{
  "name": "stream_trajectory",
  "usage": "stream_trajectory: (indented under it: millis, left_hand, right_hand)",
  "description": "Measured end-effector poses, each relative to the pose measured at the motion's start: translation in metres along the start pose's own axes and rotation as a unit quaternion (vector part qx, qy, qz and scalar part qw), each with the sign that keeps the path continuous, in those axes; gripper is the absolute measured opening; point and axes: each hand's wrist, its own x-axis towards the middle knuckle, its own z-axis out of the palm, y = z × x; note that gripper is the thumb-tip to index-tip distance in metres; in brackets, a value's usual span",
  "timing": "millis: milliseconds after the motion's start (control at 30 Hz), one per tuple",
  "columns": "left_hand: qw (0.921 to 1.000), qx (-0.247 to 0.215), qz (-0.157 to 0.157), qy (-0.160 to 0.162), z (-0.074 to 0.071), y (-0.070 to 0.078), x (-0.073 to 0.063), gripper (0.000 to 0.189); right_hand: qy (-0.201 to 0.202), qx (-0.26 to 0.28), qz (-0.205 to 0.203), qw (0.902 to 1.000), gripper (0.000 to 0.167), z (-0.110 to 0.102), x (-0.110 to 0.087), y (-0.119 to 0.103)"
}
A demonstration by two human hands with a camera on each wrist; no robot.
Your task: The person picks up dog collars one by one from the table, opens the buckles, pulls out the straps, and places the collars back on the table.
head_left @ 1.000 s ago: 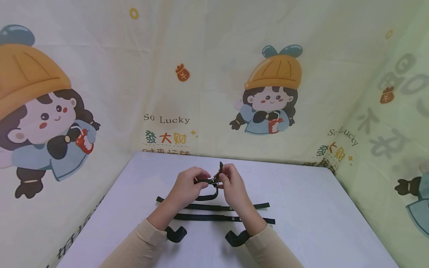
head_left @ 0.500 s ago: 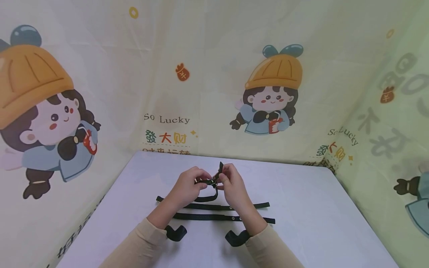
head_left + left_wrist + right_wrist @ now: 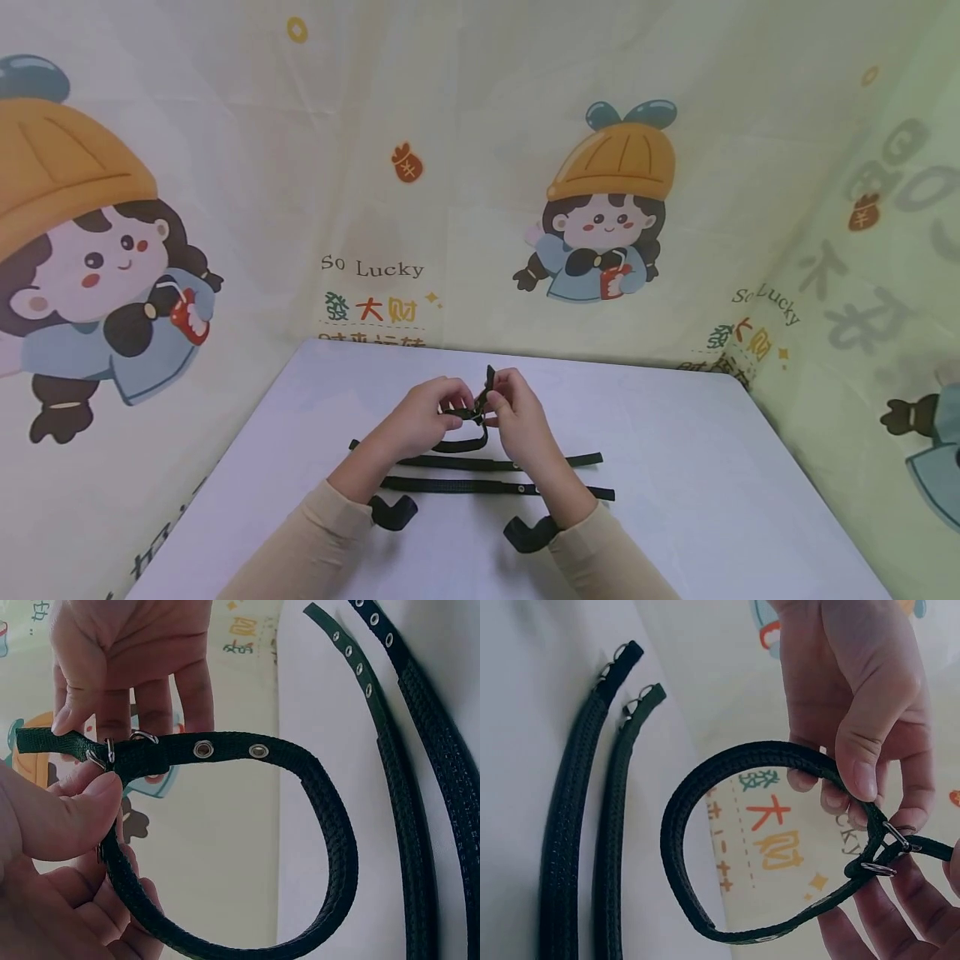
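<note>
A dark green webbing collar (image 3: pixel 463 447) is bent into a loop between the two hands above the table. In the left wrist view, its strap with metal eyelets (image 3: pixel 203 749) runs to a silver buckle (image 3: pixel 110 750), and the tail end sticks out past it. My left hand (image 3: pixel 422 414) pinches the collar by the buckle, thumb on the webbing. My right hand (image 3: pixel 522 414) grips the tail end (image 3: pixel 491 379), which points upward. The buckle and a metal ring (image 3: pixel 877 868) also show in the right wrist view. Fingers hide part of the strap at the buckle.
Two more dark collars, an upper one (image 3: pixel 467 462) and a lower one (image 3: pixel 450 485), lie flat side by side beneath the forearms on the white table (image 3: pixel 660 467). Black bent pieces sit beside the left sleeve (image 3: pixel 393 512) and right sleeve (image 3: pixel 528 534). Printed cloth hangs behind.
Both hands have shifted slightly, the left a little to the right. The tail end has tipped slightly to the left. The grip on the collar looks the same.
</note>
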Motion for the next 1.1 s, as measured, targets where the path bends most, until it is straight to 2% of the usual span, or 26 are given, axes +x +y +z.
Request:
stream_trajectory:
  millis: [333, 500, 700, 1100]
  left_hand:
    - [0.9998, 0.008, 0.000, -0.016, 0.000, 0.001, 0.000, 0.031]
    - [0.9998, 0.012, 0.008, -0.010, 0.001, 0.000, 0.000, 0.028]
    - [0.9996, -0.002, 0.017, 0.023, 0.003, 0.000, -0.002, 0.025]
    - [0.9932, -0.037, -0.002, 0.110, 0.013, 0.000, -0.007, 0.020]
  right_hand:
    - [-0.003, -0.009, -0.004, 0.9999, 0.013, 0.000, 0.000, -0.001]
    - [-0.002, -0.011, -0.006, 0.9999, 0.013, -0.001, 0.001, -0.003]
    - [-0.003, -0.010, -0.004, 0.9999, 0.014, -0.003, 0.001, -0.003]
    - [0.006, -0.032, -0.010, 0.9994, 0.014, -0.003, 0.000, -0.004]
